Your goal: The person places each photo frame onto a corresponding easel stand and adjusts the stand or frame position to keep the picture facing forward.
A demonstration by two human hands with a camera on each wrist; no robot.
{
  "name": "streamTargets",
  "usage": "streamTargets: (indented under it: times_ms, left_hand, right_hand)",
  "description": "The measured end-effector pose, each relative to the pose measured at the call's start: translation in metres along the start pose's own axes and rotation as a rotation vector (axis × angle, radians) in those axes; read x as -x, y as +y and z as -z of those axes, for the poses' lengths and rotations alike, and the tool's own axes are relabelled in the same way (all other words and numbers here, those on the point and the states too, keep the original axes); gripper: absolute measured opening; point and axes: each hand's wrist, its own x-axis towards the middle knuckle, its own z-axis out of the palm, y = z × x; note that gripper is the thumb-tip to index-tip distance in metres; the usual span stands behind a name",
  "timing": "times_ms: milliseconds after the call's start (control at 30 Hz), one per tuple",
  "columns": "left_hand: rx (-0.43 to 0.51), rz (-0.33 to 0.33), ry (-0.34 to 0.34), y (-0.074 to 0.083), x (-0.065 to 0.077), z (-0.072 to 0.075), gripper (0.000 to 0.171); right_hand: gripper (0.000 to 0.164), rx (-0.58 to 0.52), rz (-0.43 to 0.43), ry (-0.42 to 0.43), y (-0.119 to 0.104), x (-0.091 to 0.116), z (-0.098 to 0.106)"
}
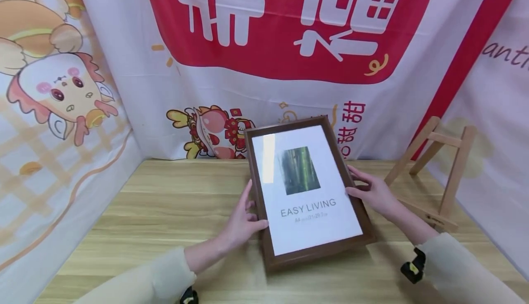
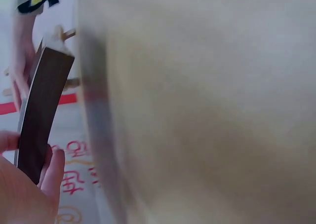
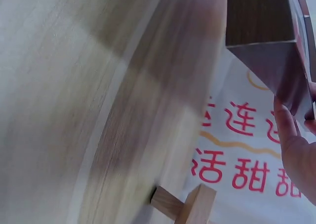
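A brown picture frame point(image 1: 312, 247) with a white insert reading "EASY LIVING" and a small green picture is held between two hands, tilted up toward the head camera. My left hand point(image 1: 241, 221) grips its left side, thumb over the front edge and fingers behind. On the opposite side, my right hand point(image 1: 374, 191) holds the edge, thumb on the front. The left wrist view shows the frame's dark side wall point(image 2: 45, 100) between thumb and fingers. In the right wrist view the deep brown edge point(image 3: 261, 17) stands above the table, with right-hand fingers point(image 3: 285, 120) under it.
A small wooden easel point(image 1: 452, 180) stands on the table to the right, close beside the right forearm. The wood-grain table point(image 1: 165, 212) meets a printed white cloth backdrop point(image 1: 144, 111) at its back edge. More printed cloth hangs at both sides.
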Motion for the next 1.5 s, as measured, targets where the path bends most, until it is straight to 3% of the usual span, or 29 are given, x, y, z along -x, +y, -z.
streamTargets:
  times_ms: [200, 533, 767, 1033, 1133, 1267, 1500]
  left_hand:
    - [-0.019, -0.160, -0.077, 0.014, -0.027, -0.001, 0.113]
    - [-0.100, -0.299, -0.196, 0.019, -0.075, -0.013, 0.113]
    - [-0.173, -0.328, -0.242, 0.016, -0.107, -0.030, 0.115]
    - [-0.262, -0.415, -0.245, 0.033, -0.133, -0.053, 0.113]
    - [-0.339, -0.435, -0.235, 0.043, -0.142, -0.062, 0.113]
    - [-0.420, -0.451, -0.232, 0.056, -0.154, -0.076, 0.113]
    - [-0.427, -0.477, -0.258, 0.073, -0.167, -0.106, 0.111]
  right_hand:
    - [0.068, -0.009, 0.049, 0.149, -0.002, 0.014, 0.015]
    - [0.068, 0.014, 0.097, 0.394, 0.005, 0.034, 0.026]
    - [0.069, 0.063, 0.095, 0.478, 0.013, 0.042, 0.033]
    - [0.068, 0.068, 0.033, 0.604, 0.012, 0.046, 0.048]
    - [0.067, 0.014, 0.055, 0.678, 0.013, 0.046, 0.055]
    - [0.067, -0.135, 0.061, 0.768, 0.014, 0.048, 0.064]
    - [0.064, -0.184, 0.097, 0.865, 0.017, 0.056, 0.084]
